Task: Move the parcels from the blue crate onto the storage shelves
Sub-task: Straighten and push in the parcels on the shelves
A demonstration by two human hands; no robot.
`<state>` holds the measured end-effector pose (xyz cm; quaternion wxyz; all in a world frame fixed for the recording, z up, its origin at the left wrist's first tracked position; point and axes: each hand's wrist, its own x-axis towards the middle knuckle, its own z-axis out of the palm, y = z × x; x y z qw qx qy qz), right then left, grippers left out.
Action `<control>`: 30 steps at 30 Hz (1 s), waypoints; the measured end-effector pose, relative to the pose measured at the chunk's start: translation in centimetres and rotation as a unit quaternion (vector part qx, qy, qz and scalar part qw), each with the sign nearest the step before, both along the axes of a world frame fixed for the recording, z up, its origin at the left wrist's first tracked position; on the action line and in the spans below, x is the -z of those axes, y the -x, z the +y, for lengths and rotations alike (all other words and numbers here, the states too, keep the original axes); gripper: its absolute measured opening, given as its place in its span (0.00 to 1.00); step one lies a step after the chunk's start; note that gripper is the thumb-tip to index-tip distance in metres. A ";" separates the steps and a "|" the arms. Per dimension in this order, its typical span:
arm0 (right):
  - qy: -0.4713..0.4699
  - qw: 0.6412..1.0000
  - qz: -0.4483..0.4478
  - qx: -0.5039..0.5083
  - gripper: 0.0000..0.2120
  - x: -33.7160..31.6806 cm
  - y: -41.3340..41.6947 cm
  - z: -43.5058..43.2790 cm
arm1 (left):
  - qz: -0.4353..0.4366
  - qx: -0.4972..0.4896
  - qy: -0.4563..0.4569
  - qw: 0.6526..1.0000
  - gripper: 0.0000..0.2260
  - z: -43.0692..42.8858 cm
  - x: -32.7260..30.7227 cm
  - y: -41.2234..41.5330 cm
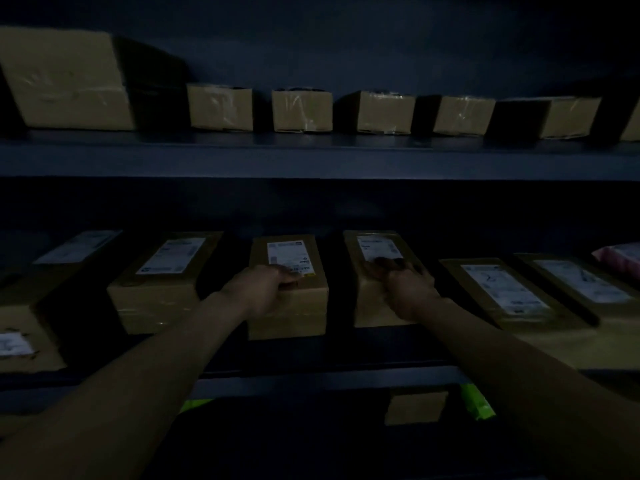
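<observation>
— Entry one?
— My left hand [266, 284]: fingers [291, 273] close together, hooked over the near top edge of a labelled parcel [294, 317], tips on its label [287, 252].

— Entry two?
— My right hand [405, 285]: fingers bent over the near top edge of a second parcel [367, 303]. A dark gap separates the two.

— Location, clearance?
— Both stand on the middle shelf [329, 377], fronts near its lip. There is open height above my fingers up to the upper shelf [311, 161]. A neighbouring box [156, 299] sits left of my fingers and a flat parcel [502, 292] right, each across a gap.
</observation>
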<state>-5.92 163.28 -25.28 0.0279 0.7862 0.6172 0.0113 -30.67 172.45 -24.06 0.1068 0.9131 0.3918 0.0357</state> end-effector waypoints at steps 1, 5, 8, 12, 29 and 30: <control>0.000 1.000 -0.003 -0.003 0.32 0.1 -0.4 0.2 | -0.001 -0.007 0.006 1.000 0.23 0.0 0.0 -0.2; 0.016 1.000 -0.007 -0.021 0.33 -0.1 -1.3 0.2 | -0.022 -0.050 0.023 0.998 0.21 -0.4 0.1 -0.8; -0.002 0.999 0.009 -0.049 0.33 -0.7 -1.7 -0.6 | 0.028 -0.086 -0.036 0.995 0.23 -1.5 0.3 -1.7; -0.053 0.996 -0.023 -0.063 0.30 -3.3 -4.2 -4.4 | -0.061 -0.034 -0.139 0.988 0.21 -5.7 -0.6 -7.0; 0.066 0.985 0.001 0.161 0.35 -1.5 -24.7 -17.8 | -0.015 0.186 -0.024 0.982 0.28 -16.2 -0.4 -28.4; 0.057 0.987 -0.004 0.148 0.36 -1.2 -25.2 -17.4 | -0.027 0.182 -0.015 0.983 0.27 -15.9 -0.3 -28.7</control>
